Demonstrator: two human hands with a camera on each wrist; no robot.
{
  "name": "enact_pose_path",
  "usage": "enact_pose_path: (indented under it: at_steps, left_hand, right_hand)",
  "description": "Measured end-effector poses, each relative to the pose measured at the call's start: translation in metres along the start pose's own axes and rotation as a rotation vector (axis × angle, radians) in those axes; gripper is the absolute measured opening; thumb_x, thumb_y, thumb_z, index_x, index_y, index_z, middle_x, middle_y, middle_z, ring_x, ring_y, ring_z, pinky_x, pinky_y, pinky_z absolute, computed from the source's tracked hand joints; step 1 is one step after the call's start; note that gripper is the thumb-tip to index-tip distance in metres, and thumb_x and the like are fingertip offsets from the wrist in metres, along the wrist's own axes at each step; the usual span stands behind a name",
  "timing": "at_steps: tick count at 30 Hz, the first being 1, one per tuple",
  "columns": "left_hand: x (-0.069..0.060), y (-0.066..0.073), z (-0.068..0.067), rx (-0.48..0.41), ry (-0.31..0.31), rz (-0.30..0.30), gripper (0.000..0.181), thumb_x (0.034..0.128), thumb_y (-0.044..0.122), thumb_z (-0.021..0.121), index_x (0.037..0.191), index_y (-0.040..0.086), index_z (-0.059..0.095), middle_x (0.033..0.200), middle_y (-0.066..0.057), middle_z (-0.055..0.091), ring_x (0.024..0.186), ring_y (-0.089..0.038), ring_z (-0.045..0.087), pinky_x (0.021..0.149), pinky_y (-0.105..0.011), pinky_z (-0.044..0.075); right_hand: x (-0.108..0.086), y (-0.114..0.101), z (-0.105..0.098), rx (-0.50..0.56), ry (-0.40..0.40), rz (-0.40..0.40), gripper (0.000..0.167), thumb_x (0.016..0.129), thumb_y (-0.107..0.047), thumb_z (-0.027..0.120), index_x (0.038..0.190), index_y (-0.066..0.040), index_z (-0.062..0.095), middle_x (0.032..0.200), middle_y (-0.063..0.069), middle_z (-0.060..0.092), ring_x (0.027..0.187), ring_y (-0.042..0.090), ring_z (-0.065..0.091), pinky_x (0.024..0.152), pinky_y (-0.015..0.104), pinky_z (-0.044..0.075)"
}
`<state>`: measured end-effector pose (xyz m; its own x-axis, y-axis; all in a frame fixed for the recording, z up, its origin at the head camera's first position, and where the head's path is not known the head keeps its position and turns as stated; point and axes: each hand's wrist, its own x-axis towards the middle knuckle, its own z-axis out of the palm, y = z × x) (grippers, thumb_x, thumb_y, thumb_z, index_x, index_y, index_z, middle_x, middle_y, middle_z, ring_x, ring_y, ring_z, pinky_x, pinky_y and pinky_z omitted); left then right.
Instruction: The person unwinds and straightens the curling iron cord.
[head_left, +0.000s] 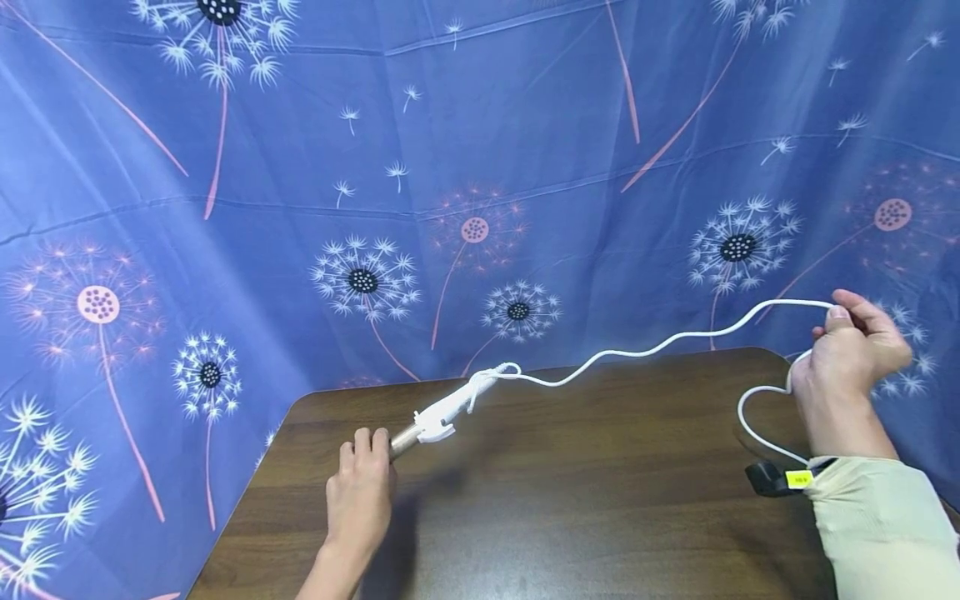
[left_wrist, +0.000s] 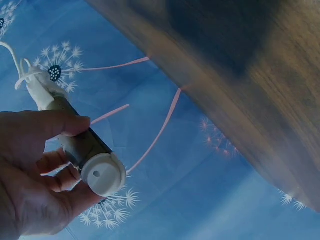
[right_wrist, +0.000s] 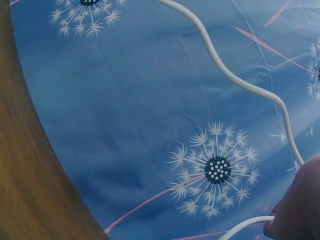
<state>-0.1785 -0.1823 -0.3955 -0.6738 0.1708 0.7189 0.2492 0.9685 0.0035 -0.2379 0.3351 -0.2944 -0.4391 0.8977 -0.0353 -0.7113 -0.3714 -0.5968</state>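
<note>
A white appliance (head_left: 448, 410) with a metallic barrel is held over the table by my left hand (head_left: 358, 496), whose fingers curl round the barrel. In the left wrist view, my left hand (left_wrist: 35, 165) grips the barrel (left_wrist: 82, 145), and its round white end cap (left_wrist: 103, 174) faces the camera. White cord (head_left: 637, 353) loops at the handle and runs, slack and wavy, to my right hand (head_left: 847, 358), which pinches it between thumb and fingers. More cord hangs below that hand in a curve. Only part of my right hand (right_wrist: 297, 205) shows in the right wrist view, beside the cord (right_wrist: 220, 65).
The brown wooden table (head_left: 600, 500) lies beneath both hands. Behind it hangs a blue cloth (head_left: 555, 108) with a dandelion print. A black wrist device (head_left: 767, 479) with a yellow label sits at my right sleeve (head_left: 888, 525).
</note>
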Motion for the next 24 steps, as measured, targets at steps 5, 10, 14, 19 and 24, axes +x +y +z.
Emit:
enact_pose_path:
  at_steps: [5,10,14,19,24]
  left_hand:
    - [-0.001,-0.002,-0.001,-0.003,-0.027,-0.081,0.034,0.0669,-0.008,0.075,0.095,-0.004,0.056,0.084,-0.015,0.052,0.063,-0.028,0.049,0.032,-0.035,0.039]
    - [0.000,-0.001,-0.003,-0.049,-0.055,-0.168,0.037,0.0685,-0.006,0.076,0.098,-0.004,0.053,0.084,-0.014,0.049,0.066,-0.031,0.051,0.035,-0.038,0.042]
    - [0.001,0.000,-0.006,-0.081,-0.036,-0.205,0.039,0.0687,-0.005,0.077,0.098,-0.003,0.052,0.084,-0.013,0.047,0.071,-0.034,0.054,0.038,-0.043,0.044]
    - [0.001,0.002,-0.008,-0.106,-0.010,-0.206,0.041,0.0678,-0.005,0.079,0.100,-0.002,0.054,0.086,-0.012,0.048,0.075,-0.034,0.056,0.040,-0.044,0.046]
    - [0.001,0.005,-0.011,-0.124,0.015,-0.190,0.043,0.0671,-0.005,0.079,0.102,0.000,0.055,0.089,-0.011,0.050,0.077,-0.033,0.057,0.041,-0.044,0.046]
  right_hand:
    - [0.000,0.001,-0.002,-0.005,-0.003,-0.022,0.018,0.085,0.016,0.054,0.086,0.008,0.070,0.084,0.008,0.050,0.061,0.013,0.041,0.044,0.017,0.035]
    - [-0.002,0.004,-0.008,-0.056,-0.022,0.012,0.018,0.086,0.014,0.055,0.087,0.007,0.072,0.088,0.007,0.051,0.062,0.012,0.041,0.045,0.017,0.036]
    - [-0.003,0.015,-0.016,-0.089,-0.056,0.038,0.021,0.084,0.018,0.054,0.086,0.007,0.072,0.079,0.006,0.053,0.056,0.012,0.041,0.043,0.016,0.035]
    - [-0.004,0.036,-0.028,-0.229,-0.148,0.039,0.027,0.081,0.020,0.054,0.080,0.002,0.074,0.065,0.003,0.054,0.055,0.010,0.042,0.043,0.014,0.034]
    - [-0.008,0.055,-0.043,-0.501,-0.351,0.077,0.032,0.083,0.016,0.057,0.079,-0.010,0.075,0.063,-0.005,0.056,0.059,0.006,0.043,0.046,0.012,0.033]
